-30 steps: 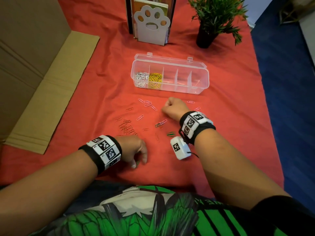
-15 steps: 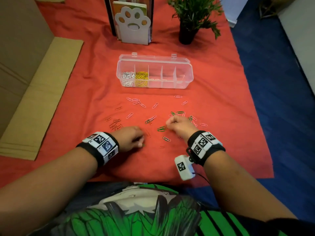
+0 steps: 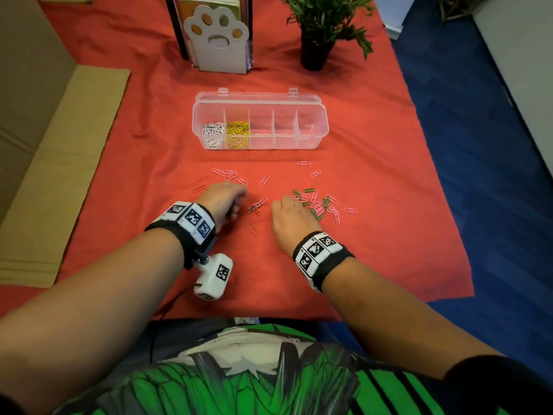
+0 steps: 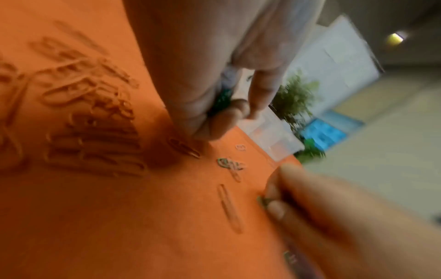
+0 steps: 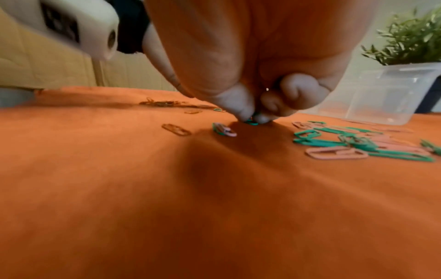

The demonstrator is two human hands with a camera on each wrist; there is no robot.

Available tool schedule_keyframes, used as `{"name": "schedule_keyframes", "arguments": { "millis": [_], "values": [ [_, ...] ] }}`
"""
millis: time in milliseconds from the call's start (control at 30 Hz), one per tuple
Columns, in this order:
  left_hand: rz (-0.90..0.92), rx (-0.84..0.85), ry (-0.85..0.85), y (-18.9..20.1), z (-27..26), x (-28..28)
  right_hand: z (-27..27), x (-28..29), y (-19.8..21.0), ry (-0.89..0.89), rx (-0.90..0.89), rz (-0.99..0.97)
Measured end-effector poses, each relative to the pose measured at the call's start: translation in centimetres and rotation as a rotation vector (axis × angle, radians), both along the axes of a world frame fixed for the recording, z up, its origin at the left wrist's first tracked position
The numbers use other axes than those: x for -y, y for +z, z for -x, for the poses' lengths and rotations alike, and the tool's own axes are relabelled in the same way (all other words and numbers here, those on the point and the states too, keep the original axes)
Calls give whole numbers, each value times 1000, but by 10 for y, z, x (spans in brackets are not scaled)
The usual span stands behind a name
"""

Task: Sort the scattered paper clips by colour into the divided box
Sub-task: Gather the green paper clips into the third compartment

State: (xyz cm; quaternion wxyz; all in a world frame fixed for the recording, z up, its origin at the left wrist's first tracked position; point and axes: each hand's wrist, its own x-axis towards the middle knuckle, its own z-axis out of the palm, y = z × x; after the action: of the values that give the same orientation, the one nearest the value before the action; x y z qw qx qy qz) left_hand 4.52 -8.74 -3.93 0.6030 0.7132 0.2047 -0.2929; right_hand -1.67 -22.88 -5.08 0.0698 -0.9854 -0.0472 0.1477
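Note:
The clear divided box (image 3: 324, 127) stands open on the red cloth, with white clips (image 3: 213, 134) in its leftmost cell and yellow clips (image 3: 238, 134) in the one beside it. Green and pink clips (image 3: 318, 205) lie mixed just right of my right hand (image 3: 287, 202). In the right wrist view its fingertips (image 5: 245, 115) pinch a green clip (image 5: 251, 122) against the cloth. My left hand (image 3: 236, 202) is curled, and green clips (image 4: 223, 99) show inside its fingers. A pile of red clips (image 4: 95, 143) lies beside it.
Loose pink clips (image 3: 230, 175) lie between the hands and the box, and one red clip (image 3: 253, 230) lies nearer me. A paw-shaped book stand (image 3: 217, 40) and a potted plant (image 3: 317, 34) stand behind the box. Cardboard (image 3: 59, 160) borders the cloth's left side.
My right hand drew back from the pink clips near the box to the green and pink cluster. My left hand moved forward from the near edge to the clips.

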Motion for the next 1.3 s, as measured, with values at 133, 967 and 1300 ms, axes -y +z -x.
{"name": "schedule_keyframes", "arguments": {
  "millis": [133,967,1300],
  "values": [
    [-603,373,-473,-8,6,1,2,0,1,-29,72,0],
    [-6,137,-171,-3,3,-19,-22,11,17,-609,-324,-1036],
    [126,196,-296,6,3,-22,-41,5,29,-704,-421,-1197]
  ]
}}
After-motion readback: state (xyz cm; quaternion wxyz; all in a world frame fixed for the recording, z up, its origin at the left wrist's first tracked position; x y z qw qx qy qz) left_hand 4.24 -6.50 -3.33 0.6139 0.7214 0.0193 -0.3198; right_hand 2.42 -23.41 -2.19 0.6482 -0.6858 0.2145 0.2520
